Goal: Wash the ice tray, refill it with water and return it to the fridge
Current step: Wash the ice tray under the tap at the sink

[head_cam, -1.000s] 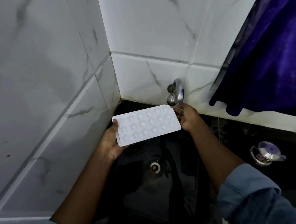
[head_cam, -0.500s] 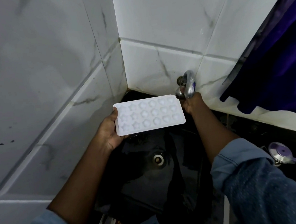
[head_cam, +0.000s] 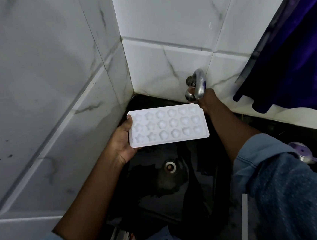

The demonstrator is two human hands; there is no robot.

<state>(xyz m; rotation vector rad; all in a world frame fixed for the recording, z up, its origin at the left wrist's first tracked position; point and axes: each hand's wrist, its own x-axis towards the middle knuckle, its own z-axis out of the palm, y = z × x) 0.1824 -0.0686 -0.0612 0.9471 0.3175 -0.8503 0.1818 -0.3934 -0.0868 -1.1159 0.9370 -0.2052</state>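
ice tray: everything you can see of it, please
The ice tray is a white rectangular mould, plastic by the look, with three rows of six shaped cavities: stars at its left end, rounder and heart-like shapes toward the right. It is cavities-up, roughly level, above the dark sink. The left hand grips its left end; the far right corner sits by the tap. No water visible.

Tray: I see a white ice tray [head_cam: 167, 125], rectangular, three rows of six moulds, stars at its left end, rounder shapes to the right.
Pose: roughly level, cavities up, long side across the view.
Place: above the dark sink [head_cam: 161, 190], below the tap [head_cam: 199, 84].
Contents: can't tell.
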